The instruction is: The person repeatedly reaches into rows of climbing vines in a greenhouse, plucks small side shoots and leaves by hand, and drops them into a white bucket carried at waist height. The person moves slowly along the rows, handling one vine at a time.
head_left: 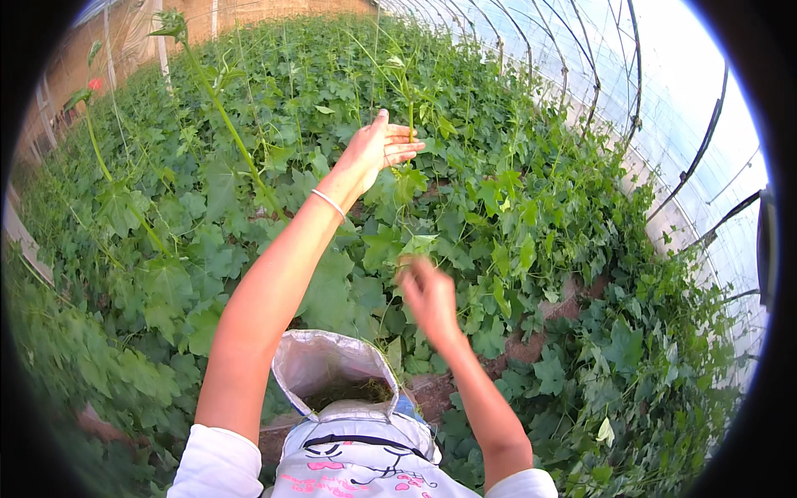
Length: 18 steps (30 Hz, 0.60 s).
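Observation:
My left hand [387,146] reaches forward with its fingers extended, touching an upright green vine stem [411,121]. Whether the fingers grip the stem is not clear. A pale bracelet circles that wrist. Nearer to me and lower, my right hand [429,292] is blurred, its fingers curled beside some leaves [420,244]; anything between its fingertips cannot be made out. An open white woven bag [330,341] hangs at my waist, with green and brownish plant clippings [348,390] inside.
Dense leafy vines [218,187] surround me, and tall stems [233,131] rise at the left. Curved greenhouse ribs [703,143] and clear film line the right side. Bare soil [526,345] shows between plants at the lower right. A tan wall [261,12] stands at the back.

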{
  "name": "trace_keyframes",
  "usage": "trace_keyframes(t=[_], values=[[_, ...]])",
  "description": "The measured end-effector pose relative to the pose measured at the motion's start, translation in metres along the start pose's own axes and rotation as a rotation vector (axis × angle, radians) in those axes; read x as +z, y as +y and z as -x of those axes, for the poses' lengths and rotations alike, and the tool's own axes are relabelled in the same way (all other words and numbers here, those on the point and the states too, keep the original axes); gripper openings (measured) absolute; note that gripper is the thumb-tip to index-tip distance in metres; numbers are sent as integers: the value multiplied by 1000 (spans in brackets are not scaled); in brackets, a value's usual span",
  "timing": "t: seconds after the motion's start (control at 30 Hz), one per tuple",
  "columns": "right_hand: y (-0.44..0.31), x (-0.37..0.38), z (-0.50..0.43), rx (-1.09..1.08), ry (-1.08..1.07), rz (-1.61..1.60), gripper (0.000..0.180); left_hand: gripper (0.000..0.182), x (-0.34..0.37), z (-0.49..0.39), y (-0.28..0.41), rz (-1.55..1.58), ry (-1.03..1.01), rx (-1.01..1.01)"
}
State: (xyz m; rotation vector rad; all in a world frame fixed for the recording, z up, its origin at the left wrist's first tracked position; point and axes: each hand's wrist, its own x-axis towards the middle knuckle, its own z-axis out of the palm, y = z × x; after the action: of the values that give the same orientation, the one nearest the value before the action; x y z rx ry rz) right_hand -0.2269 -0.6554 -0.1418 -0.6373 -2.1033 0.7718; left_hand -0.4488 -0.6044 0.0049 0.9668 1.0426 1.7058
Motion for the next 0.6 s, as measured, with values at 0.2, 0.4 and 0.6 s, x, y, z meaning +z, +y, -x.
trace_keyframes(t=[0.2, 0.4, 0.6], values=[[-42, -4, -103, -90, 328, 172, 22, 64, 12, 11, -9, -74, -27, -25], [-66, -2, -125, -311, 407, 355, 11, 66, 11, 11, -8, -143, -21, -55], [-54, 2, -70, 30, 70, -169, 11, 66, 6, 6, -6, -181, -20, -21]])
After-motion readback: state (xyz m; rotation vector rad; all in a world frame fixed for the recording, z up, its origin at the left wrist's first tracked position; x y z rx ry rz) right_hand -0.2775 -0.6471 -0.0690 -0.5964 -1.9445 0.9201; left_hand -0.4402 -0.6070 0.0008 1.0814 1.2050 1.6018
